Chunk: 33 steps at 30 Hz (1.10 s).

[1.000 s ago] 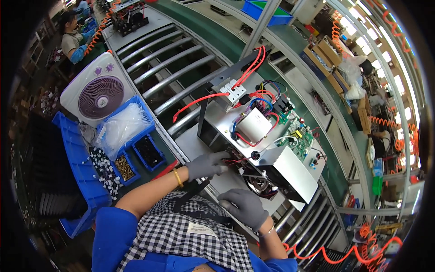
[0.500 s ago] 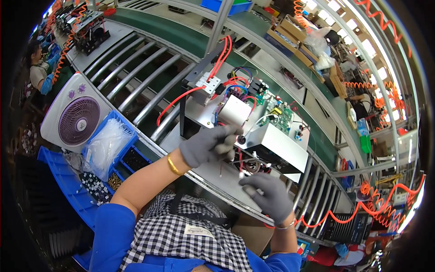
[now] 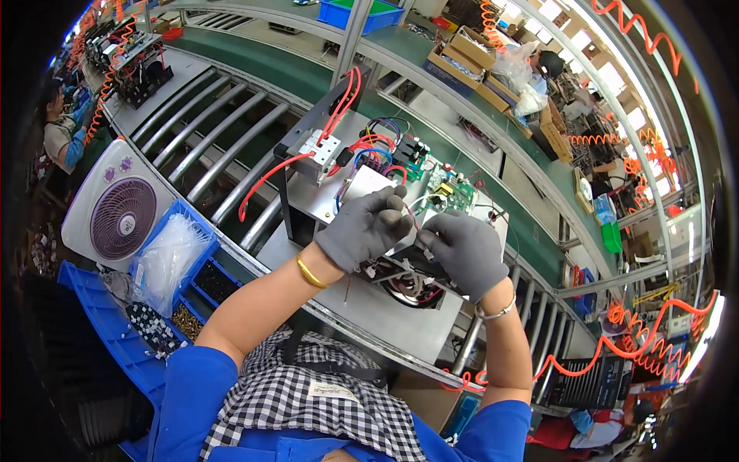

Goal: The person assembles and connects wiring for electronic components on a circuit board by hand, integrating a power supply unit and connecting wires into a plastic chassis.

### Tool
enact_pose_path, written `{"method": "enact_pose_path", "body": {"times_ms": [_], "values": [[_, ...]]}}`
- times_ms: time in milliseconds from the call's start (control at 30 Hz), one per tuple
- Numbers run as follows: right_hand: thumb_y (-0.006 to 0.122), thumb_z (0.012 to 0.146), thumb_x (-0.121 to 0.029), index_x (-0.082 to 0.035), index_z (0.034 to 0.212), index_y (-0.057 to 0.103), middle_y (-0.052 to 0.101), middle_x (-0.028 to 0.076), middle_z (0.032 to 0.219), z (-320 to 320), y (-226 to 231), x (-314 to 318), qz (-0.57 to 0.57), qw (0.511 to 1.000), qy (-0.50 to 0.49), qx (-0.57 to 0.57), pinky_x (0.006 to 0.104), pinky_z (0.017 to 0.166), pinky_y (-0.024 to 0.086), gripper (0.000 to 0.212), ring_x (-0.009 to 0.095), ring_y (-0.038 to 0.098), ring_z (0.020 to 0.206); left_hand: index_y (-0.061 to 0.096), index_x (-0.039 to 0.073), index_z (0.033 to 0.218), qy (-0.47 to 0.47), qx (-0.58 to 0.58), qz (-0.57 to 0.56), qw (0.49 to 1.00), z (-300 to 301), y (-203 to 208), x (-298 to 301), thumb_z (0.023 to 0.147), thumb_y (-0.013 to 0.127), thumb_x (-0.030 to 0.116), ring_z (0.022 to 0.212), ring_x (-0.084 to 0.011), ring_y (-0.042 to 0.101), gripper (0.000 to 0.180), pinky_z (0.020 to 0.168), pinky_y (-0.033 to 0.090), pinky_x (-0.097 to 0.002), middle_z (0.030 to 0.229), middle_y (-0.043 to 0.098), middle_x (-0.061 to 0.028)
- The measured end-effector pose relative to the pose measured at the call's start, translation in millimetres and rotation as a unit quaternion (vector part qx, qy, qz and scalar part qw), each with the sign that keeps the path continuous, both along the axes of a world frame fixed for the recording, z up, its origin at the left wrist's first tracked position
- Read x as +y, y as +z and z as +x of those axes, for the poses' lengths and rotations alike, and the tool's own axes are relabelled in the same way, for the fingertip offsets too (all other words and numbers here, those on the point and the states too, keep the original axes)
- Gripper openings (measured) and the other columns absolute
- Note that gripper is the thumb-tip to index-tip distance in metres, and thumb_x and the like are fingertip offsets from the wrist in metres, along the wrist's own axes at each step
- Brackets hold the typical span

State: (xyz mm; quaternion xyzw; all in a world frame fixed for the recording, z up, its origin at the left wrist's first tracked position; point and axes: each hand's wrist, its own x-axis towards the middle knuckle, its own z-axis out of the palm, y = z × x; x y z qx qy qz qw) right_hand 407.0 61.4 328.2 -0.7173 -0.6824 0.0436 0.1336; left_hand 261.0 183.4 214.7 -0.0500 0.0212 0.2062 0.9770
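Clock directions are read from the unit [image 3: 327, 189], a metal chassis on the roller line in front of the person. Far left, between nine and ten o'clock, a co-worker [image 3: 58, 142] sits. The blue tray [image 3: 108, 325] lies toward eight, the fan [image 3: 119, 204] stands at nine, and a plastic bag [image 3: 171, 250] just beside it, before nine. Bare rollers [image 3: 219, 138] run toward ten. The breaker [image 3: 318, 148] sits on the unit's ten o'clock corner, with red leads. The gloved left hand [image 3: 366, 231] is over the unit's near edge, toward seven, fingers curled; I cannot tell whether they pinch anything. A thin red wire [image 3: 416, 219] shows between the hands. The circuit board [image 3: 454, 187] is on the unit at two. The gloved right hand [image 3: 466, 250] reaches in from four, fingers together beside the wire; their grip is hidden. Cartons [image 3: 471, 54] stand at one; a coiled orange hose [image 3: 586, 358] hangs toward four.
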Motion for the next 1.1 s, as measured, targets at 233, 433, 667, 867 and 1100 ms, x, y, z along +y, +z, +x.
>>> {"method": "enact_pose_path", "body": {"times_ms": [233, 433, 667, 867, 1100], "values": [[0.068, 0.087, -0.045, -0.012, 0.093, 0.071, 0.069, 0.010, 0.078, 19.3, 24.2, 28.7, -0.139, 0.990, 0.033, 0.006, 0.0422, 0.065, 0.051, 0.034, 0.032, 0.067, 0.074, 0.060, 0.004, 0.110, 0.012, -0.031, 0.008, 0.999, 15.9, 2.7, 0.4, 0.099, 0.056, 0.012, 0.067, -0.0179, 0.063, 0.014, 0.077, 0.057, -0.0361, 0.073, 0.063, -0.0030], [0.068, 0.088, -0.030, -0.008, 0.092, 0.069, 0.065, 0.015, 0.075, 40.0, 19.0, 58.1, -0.073, 0.992, 0.101, 0.033, 0.0409, 0.065, 0.049, 0.022, 0.032, 0.064, 0.070, 0.061, 0.004, 0.106, 0.026, -0.020, -0.007, 0.999, 10.4, 4.9, 10.4, 0.098, 0.058, 0.013, 0.073, -0.0185, 0.062, 0.012, 0.086, 0.055, -0.0391, 0.069, 0.060, -0.0012], [0.059, 0.094, -0.029, -0.006, 0.096, 0.068, 0.069, 0.016, 0.080, 135.2, -30.9, 55.1, -0.096, 0.994, -0.009, 0.047, 0.0433, 0.070, 0.052, 0.025, 0.035, 0.067, 0.076, 0.052, 0.000, 0.136, 0.037, 0.212, 0.417, 0.883, -52.0, -7.2, -15.7, 0.105, 0.044, 0.022, 0.077, -0.0165, 0.062, 0.039, 0.086, 0.053, -0.0382, 0.086, 0.054, -0.0039], [0.057, 0.097, -0.024, -0.002, 0.100, 0.063, 0.068, 0.011, 0.077, 144.8, -54.9, 42.4, -0.167, 0.954, -0.027, 0.247, 0.0351, 0.068, 0.052, 0.023, 0.020, 0.066, 0.070, 0.056, -0.002, 0.128, 0.019, 0.336, 0.348, 0.875, -104.2, -64.6, -41.2, 0.101, 0.050, 0.031, 0.075, -0.0179, 0.063, 0.043, 0.073, 0.053, -0.0331, 0.088, 0.064, -0.0102], [0.060, 0.093, -0.025, -0.008, 0.104, 0.064, 0.067, 0.015, 0.082, 147.3, -50.7, 49.5, -0.206, 0.974, 0.007, 0.097, 0.0420, 0.070, 0.051, 0.021, 0.033, 0.066, 0.077, 0.055, -0.004, 0.129, -0.048, 0.483, 0.336, 0.807, -102.4, -98.7, -61.4, 0.102, 0.047, 0.019, 0.076, -0.0173, 0.065, 0.037, 0.075, 0.053, -0.0297, 0.095, 0.068, -0.0128]]}}
